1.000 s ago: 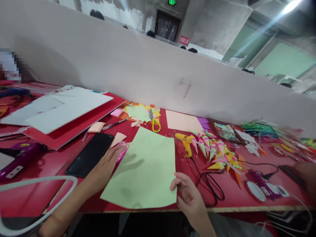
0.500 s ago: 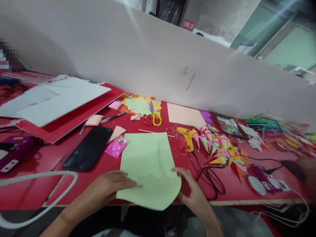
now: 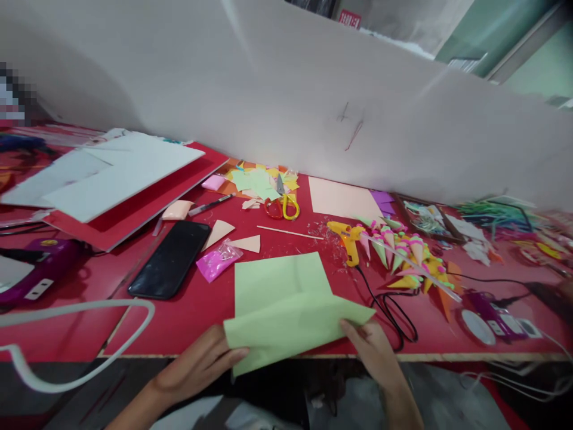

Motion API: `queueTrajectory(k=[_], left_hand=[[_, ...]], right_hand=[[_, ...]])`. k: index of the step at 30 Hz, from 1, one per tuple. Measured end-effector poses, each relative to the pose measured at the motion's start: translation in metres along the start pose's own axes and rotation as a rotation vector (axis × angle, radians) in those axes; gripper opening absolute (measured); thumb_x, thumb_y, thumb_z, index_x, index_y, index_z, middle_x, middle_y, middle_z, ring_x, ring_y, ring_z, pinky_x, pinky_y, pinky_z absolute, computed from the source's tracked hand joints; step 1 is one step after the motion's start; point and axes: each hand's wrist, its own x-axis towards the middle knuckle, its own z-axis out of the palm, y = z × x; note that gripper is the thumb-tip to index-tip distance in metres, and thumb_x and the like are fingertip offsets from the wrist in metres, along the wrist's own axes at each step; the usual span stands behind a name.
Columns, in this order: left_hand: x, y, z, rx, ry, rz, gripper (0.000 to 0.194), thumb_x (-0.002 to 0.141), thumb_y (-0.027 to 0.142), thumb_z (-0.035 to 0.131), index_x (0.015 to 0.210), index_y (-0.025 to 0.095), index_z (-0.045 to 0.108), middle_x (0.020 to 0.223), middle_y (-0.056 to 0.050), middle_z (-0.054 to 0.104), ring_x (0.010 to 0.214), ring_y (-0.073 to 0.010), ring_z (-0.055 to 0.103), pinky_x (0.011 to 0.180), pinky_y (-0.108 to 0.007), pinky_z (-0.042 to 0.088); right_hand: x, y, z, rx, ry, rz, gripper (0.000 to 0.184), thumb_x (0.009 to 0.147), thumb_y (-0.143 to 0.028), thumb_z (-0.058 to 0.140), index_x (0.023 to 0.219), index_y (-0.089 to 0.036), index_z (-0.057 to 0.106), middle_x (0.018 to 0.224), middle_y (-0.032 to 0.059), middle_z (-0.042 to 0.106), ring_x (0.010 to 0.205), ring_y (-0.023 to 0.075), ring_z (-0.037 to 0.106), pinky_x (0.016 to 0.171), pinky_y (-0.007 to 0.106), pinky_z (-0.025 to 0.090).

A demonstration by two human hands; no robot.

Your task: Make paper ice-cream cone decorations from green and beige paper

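A light green paper sheet (image 3: 283,275) lies near the table's front edge, its near part lifted and bent upward over the flat far part. My left hand (image 3: 208,361) pinches its left near corner, thumb on top and fingers partly hidden beneath. At the right, my right hand (image 3: 369,343) grips the raised edge between thumb and fingers, below a pointed corner. Past the sheet are a thin stick (image 3: 290,232) and a peach paper wedge (image 3: 248,243). A pink plastic packet (image 3: 218,260) sits to the left of the sheet.
A black phone (image 3: 170,260) lies left. Scissors (image 3: 290,208) rest by paper scraps (image 3: 255,181). Right of the sheet are a yellow glue gun (image 3: 349,242), its black cord (image 3: 391,316) and small decorated paper cones (image 3: 412,254). White boards (image 3: 128,173) overhang the left side; a partition (image 3: 268,101) stands behind.
The green sheet's near part has been raised and bent over, and the sheet sits closer to the table edge. My right hand has closed on its edge. A peach wedge is uncovered.
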Motion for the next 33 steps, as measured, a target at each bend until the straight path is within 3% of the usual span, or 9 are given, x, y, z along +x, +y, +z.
queueTrajectory(k=[3, 5, 7, 9, 11, 13, 19, 24, 33], left_hand=[[0.012, 0.009, 0.003, -0.032, -0.063, -0.092, 0.032, 0.082, 0.037, 0.037, 0.096, 0.021, 0.061, 0.086, -0.003, 0.066, 0.077, -0.0163, 0.06, 0.071, -0.025, 0.048], [0.021, 0.012, 0.004, -0.077, -0.095, -0.271, 0.035, 0.083, 0.038, 0.035, 0.102, 0.019, 0.056, 0.085, -0.002, 0.065, 0.073, -0.0157, 0.06, 0.066, -0.024, 0.048], [0.027, 0.011, 0.006, -0.088, -0.016, -0.399, 0.044, 0.08, 0.041, 0.04, 0.117, 0.018, 0.044, 0.091, -0.003, 0.064, 0.077, -0.0167, 0.06, 0.067, -0.025, 0.048], [0.03, 0.008, 0.008, -0.036, 0.115, -0.428, 0.06, 0.077, 0.041, 0.045, 0.128, 0.017, 0.026, 0.105, -0.006, 0.058, 0.089, -0.0179, 0.058, 0.074, -0.027, 0.048], [0.031, 0.007, 0.011, 0.1, 0.202, -0.377, 0.065, 0.077, 0.04, 0.045, 0.132, 0.016, 0.017, 0.12, -0.01, 0.047, 0.104, -0.0195, 0.049, 0.083, -0.031, 0.044], [0.032, 0.007, 0.013, 0.298, 0.21, -0.261, 0.06, 0.079, 0.037, 0.043, 0.131, 0.017, 0.021, 0.13, -0.01, 0.036, 0.117, -0.0219, 0.037, 0.091, -0.035, 0.039], [0.04, 0.015, 0.028, 0.684, -0.006, 0.239, 0.045, 0.083, 0.027, 0.037, 0.128, 0.021, 0.032, 0.134, -0.003, 0.034, 0.125, -0.0195, 0.026, 0.101, -0.036, 0.024], [0.049, 0.018, 0.043, 0.728, -0.02, 0.282, 0.045, 0.086, 0.033, 0.034, 0.128, 0.019, 0.031, 0.134, -0.004, 0.035, 0.125, -0.0181, 0.026, 0.101, -0.035, 0.022], [0.06, 0.01, 0.048, 0.664, -0.073, 0.235, 0.045, 0.085, 0.041, 0.032, 0.126, 0.021, 0.035, 0.132, -0.005, 0.037, 0.123, -0.019, 0.029, 0.1, -0.037, 0.023]], right_hand=[[0.006, 0.003, 0.002, 0.014, 0.042, 0.004, 0.04, 0.076, -0.042, 0.047, 0.097, -0.011, 0.061, 0.086, 0.0096, 0.066, 0.079, 0.021, 0.059, 0.072, 0.032, 0.047], [0.011, 0.005, 0.006, -0.106, 0.101, -0.009, 0.04, 0.077, -0.044, 0.045, 0.093, -0.01, 0.061, 0.08, 0.0086, 0.066, 0.074, 0.0202, 0.059, 0.066, 0.029, 0.046], [0.016, 0.009, 0.011, -0.319, 0.186, -0.032, 0.04, 0.077, -0.046, 0.042, 0.084, -0.011, 0.062, 0.072, 0.0079, 0.065, 0.068, 0.0199, 0.057, 0.062, 0.028, 0.044], [0.02, 0.014, 0.017, -0.528, 0.288, -0.058, 0.04, 0.078, -0.047, 0.041, 0.077, -0.013, 0.062, 0.068, 0.0085, 0.063, 0.067, 0.0202, 0.056, 0.061, 0.028, 0.041], [0.022, 0.019, 0.023, -0.66, 0.368, -0.085, 0.039, 0.078, -0.046, 0.039, 0.076, -0.014, 0.061, 0.068, 0.0096, 0.063, 0.068, 0.0205, 0.056, 0.061, 0.028, 0.04], [0.022, 0.021, 0.026, -0.726, 0.416, -0.102, 0.038, 0.079, -0.045, 0.038, 0.076, -0.014, 0.061, 0.067, 0.0098, 0.063, 0.067, 0.02, 0.055, 0.061, 0.027, 0.038], [0.024, 0.018, 0.03, -0.797, 0.486, -0.147, 0.031, 0.081, -0.04, 0.038, 0.066, -0.017, 0.052, 0.066, 0.0065, 0.056, 0.067, 0.0184, 0.051, 0.062, 0.026, 0.036], [0.025, 0.015, 0.031, -0.827, 0.517, -0.156, 0.028, 0.083, -0.036, 0.037, 0.062, -0.019, 0.043, 0.068, 0.0045, 0.05, 0.069, 0.018, 0.048, 0.064, 0.027, 0.035], [0.028, 0.02, 0.03, -0.802, 0.551, -0.133, 0.024, 0.081, -0.035, 0.037, 0.069, -0.018, 0.047, 0.072, 0.0067, 0.052, 0.073, 0.0195, 0.048, 0.066, 0.028, 0.036]])
